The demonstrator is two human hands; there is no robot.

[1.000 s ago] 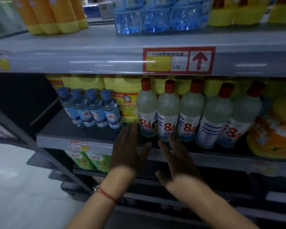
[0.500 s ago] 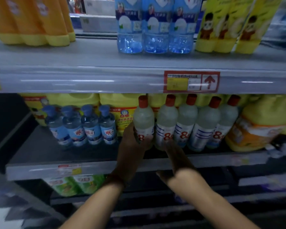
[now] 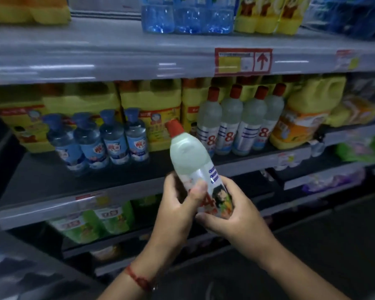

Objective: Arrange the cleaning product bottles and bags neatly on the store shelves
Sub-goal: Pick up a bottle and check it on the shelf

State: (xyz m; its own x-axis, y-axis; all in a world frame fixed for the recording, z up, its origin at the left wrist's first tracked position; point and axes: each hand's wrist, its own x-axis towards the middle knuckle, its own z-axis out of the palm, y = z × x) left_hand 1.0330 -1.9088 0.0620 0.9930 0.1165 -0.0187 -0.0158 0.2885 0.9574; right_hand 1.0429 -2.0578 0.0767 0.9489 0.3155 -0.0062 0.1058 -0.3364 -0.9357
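Note:
A white, red-capped "84" bottle [image 3: 191, 159] is held in front of the middle shelf [image 3: 78, 180], tilted with its cap up and to the left. My left hand [image 3: 178, 204] grips its lower left side, thumb across the label. My right hand [image 3: 236, 213] cups its base from the right. Several more "84" bottles [image 3: 238, 124] stand in a row on the shelf just behind. To their left stand several small blue-capped bottles [image 3: 102, 139].
Yellow jugs [image 3: 152, 107] line the back of the middle shelf, with an orange-labelled yellow pack [image 3: 301, 124] at the right. The top shelf [image 3: 139, 59] carries blue bottles [image 3: 186, 16] and yellow bottles. Green bags [image 3: 91, 221] lie on the shelf below.
Both hands reached to the leftmost "84" bottle, took hold of it and drew it off the shelf toward me. The camera view shifted up and closer.

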